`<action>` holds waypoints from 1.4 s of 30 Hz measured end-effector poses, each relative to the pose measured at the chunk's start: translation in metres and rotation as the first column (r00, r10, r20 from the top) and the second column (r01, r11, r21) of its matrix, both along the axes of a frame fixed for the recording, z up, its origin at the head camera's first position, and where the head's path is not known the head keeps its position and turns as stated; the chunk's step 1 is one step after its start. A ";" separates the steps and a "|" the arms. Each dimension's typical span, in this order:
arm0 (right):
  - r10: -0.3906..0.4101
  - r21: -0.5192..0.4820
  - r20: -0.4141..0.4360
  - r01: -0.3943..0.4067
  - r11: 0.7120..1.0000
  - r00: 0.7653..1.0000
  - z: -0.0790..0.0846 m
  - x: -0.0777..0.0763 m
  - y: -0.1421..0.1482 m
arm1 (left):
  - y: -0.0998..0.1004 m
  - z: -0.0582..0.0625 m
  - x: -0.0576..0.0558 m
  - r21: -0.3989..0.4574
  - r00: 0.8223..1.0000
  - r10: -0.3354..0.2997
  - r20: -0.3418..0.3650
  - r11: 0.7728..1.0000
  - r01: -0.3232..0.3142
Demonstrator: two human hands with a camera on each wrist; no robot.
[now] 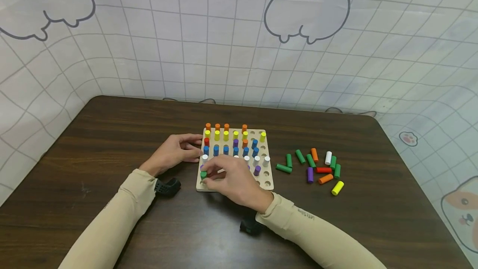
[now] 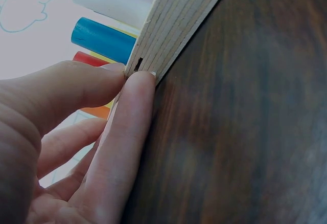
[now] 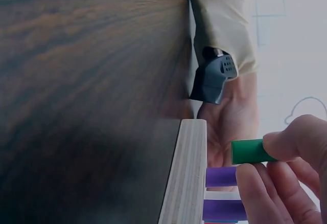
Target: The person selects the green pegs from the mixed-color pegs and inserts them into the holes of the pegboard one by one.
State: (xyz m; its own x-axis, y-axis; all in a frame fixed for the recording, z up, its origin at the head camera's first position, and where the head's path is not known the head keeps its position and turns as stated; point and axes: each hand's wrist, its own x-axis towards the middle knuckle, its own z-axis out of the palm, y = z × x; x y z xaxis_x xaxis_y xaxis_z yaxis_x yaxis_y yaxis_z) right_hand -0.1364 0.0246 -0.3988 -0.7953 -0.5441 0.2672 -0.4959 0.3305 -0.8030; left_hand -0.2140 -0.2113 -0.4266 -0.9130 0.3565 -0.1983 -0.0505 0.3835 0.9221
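A wooden pegboard (image 1: 271, 178) lies on the table with rows of coloured pegs standing in its holes. My right hand (image 1: 235, 177) is over its near left corner and pinches a green peg (image 3: 248, 151) between thumb and fingers. In the right wrist view the peg's free end points toward the board's face, beside a purple peg (image 3: 219, 177) standing there. My left hand (image 1: 172, 152) rests at the board's left side, and its thumb and fingertips touch the layered edge (image 2: 168, 29). The right hand hides part of the near rows in the head view.
Right of the board, loose pegs lie scattered on the dark table (image 1: 149, 111): several green, including one green peg (image 1: 284, 168), plus orange, a white peg (image 1: 328, 157), a red peg (image 1: 323, 170), a purple peg (image 1: 310, 175) and a yellow peg (image 1: 337, 188). A printed cloth (image 1: 209, 45) hangs behind.
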 end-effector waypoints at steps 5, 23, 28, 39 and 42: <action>0.004 0.033 -0.042 -0.002 0.999 0.999 -0.003 0.001 -0.002 | 0.000 0.000 0.001 -0.006 1.000 -0.004 -0.005 1.000 0.004; -0.021 0.105 -0.092 0.031 0.994 0.996 -0.004 0.000 -0.005 | -0.001 -0.001 0.002 -0.012 1.000 0.011 -0.006 1.000 -0.011; 0.006 0.125 -0.072 0.003 0.992 0.997 0.000 0.002 -0.006 | 0.000 0.001 0.002 -0.009 1.000 0.007 -0.018 1.000 -0.007; 0.109 0.190 -0.296 -0.053 0.980 0.949 0.000 0.002 -0.008 | 0.001 0.001 -0.001 -0.011 1.000 0.002 -0.019 1.000 -0.003; 0.157 0.206 -0.295 -0.098 0.974 0.943 0.000 0.002 -0.009 | 0.001 0.000 0.000 -0.012 1.000 -0.004 -0.018 1.000 0.004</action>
State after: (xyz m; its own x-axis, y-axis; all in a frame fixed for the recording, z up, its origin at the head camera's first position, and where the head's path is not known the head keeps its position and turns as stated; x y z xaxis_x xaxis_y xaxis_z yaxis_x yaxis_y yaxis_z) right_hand -0.1348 0.0157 -0.3986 -0.6110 -0.6990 0.3717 -0.7562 0.3763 -0.5354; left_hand -0.2140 -0.2101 -0.4262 -0.9152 0.3576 -0.1857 -0.0321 0.3947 0.9182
